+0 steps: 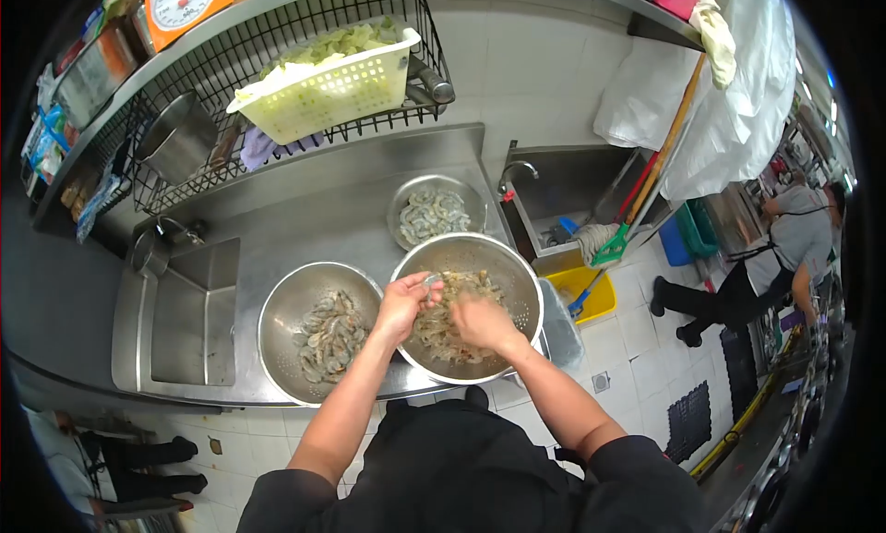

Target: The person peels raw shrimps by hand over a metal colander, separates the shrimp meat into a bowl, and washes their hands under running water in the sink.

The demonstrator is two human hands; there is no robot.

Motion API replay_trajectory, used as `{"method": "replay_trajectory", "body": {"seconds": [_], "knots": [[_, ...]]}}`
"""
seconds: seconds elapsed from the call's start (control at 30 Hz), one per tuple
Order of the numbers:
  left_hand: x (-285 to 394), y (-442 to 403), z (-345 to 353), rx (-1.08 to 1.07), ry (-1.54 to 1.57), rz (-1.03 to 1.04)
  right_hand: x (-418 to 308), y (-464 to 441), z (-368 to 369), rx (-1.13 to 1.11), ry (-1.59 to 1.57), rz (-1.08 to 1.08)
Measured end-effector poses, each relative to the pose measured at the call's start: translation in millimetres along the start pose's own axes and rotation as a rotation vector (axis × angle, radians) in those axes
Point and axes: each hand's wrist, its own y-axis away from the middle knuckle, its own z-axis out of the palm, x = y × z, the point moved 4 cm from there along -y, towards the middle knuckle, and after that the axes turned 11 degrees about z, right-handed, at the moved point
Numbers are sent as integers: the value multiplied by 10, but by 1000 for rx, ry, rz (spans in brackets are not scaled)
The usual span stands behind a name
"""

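Observation:
My left hand (407, 304) is closed in a pinch on a greyish shrimp (432, 279), over the left side of a large steel colander (525, 293). That colander holds a heap of brownish shrimp shells (441, 341). Above the same heap is my right hand (482, 319), its fingers smeared by motion, so I cannot tell what they hold. To the left, a second colander (277, 326) contains unpeeled-looking shrimp (330, 337). Behind, a smaller steel bowl (399, 197) holds pale, peeled-looking shrimp (434, 212).
A steel sink (194, 316) lies at the left, another sink (572, 178) at the right. A wire rack (323, 7) above carries a yellow basket (341, 90) of greens. Brooms (674, 131) lean near a yellow tub (591, 298). Other people (794, 228) stand farther off.

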Motion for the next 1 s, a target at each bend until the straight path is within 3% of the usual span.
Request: {"method": "replay_trajectory", "body": {"seconds": [0.07,0.23,0.43,0.53,0.6,0.9,1.0], "knots": [[-23,57,75,-89,-170,48,-51,-104,-259,295,-644,-52],[25,96,169,-55,-491,187,-110,-225,-259,246,-759,-40],[96,62,142,-37,-467,231,-133,-259,-257,203,-632,-134],[123,60,95,1,-362,177,-164,-263,-262,182,-649,-182],[84,35,38,41,-269,81,-189,-254,-267,273,-404,-322],[-263,49,-154,116,162,-162,-295,-198,-190,137,-48,-287],[-387,24,-252,111,212,-172,-248,-299,47,201,27,-347]]}}
